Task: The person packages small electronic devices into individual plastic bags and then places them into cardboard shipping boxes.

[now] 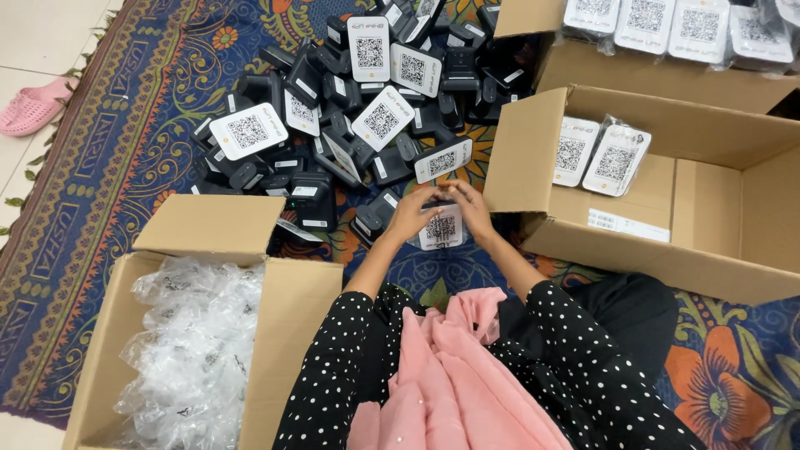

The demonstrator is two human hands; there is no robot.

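Both my hands hold one small white-faced device (441, 228) with a square code label, wrapped in a clear bag, just above the rug. My left hand (410, 213) grips its left side and my right hand (472, 208) its right and top. Just beyond my hands lies a heap of black devices (350, 117) with white code-labelled faces, unwrapped. To my right an open cardboard box (708, 242) holds two bagged devices (602, 154) leaning against its far wall.
At my left an open cardboard box (292, 308) is filled with clear plastic bags (196, 350). Another box (650, 75) at top right carries several bagged devices. A patterned rug (108, 167) covers the floor; a pink sandal (33, 107) lies at the left edge.
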